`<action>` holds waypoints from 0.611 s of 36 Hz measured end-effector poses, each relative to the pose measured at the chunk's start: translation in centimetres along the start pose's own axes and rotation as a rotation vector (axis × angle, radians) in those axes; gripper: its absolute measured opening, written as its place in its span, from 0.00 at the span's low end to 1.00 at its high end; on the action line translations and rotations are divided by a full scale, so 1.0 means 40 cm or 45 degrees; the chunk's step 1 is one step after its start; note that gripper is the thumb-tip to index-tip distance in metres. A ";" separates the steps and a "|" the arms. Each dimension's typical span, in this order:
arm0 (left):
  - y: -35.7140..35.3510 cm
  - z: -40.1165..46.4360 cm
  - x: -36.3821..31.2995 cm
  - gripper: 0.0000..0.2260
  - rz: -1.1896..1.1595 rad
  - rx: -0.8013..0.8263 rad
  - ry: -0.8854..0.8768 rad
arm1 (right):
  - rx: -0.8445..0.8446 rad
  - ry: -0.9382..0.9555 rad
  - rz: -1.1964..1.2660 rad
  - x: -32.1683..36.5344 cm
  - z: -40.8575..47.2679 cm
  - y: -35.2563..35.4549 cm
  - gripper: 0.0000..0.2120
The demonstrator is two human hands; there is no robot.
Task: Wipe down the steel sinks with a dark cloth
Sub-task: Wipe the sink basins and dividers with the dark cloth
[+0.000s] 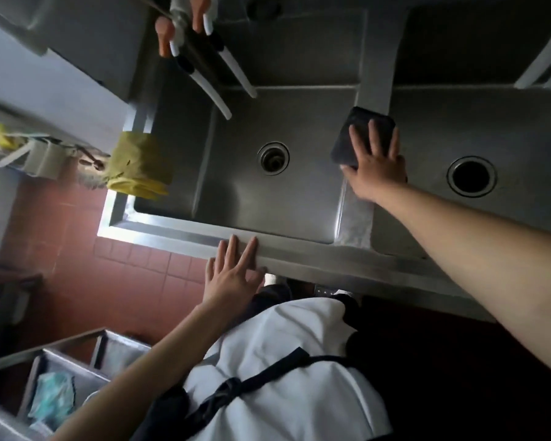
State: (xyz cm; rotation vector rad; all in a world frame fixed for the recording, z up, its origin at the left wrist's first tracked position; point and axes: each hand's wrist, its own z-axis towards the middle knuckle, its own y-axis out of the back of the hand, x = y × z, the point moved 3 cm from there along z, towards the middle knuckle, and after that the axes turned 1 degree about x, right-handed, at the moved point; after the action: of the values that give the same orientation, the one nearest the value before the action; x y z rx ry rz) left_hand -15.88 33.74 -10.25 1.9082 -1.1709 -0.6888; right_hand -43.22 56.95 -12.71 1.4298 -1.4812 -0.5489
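Two steel sinks lie side by side below me: a left basin with a round drain and a right basin with a dark drain hole. A folded dark cloth rests on the steel divider between them. My right hand presses flat on the cloth with fingers spread. My left hand lies flat on the sinks' front rim, fingers apart, holding nothing.
A yellow cloth hangs over the left basin's left edge. A faucet with orange handles and white hoses hangs over the back of the left basin. Red floor tiles lie to the left; a steel cart stands at lower left.
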 end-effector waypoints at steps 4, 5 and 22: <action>0.004 -0.003 0.009 0.28 -0.034 0.050 -0.032 | -0.104 -0.013 -0.017 0.005 -0.016 -0.011 0.31; 0.010 -0.001 0.012 0.28 -0.043 0.065 -0.034 | -0.120 -0.032 0.007 0.008 -0.022 -0.018 0.30; 0.089 0.030 0.011 0.22 -0.258 -0.127 -0.276 | 0.080 0.066 -0.046 0.062 -0.479 -0.133 0.23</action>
State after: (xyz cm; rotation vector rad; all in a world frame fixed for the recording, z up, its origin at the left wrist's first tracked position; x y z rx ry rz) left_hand -18.32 31.97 -7.96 1.9198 -1.0584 -1.0667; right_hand -23.81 59.16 -8.14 1.5111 -1.4449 -0.4875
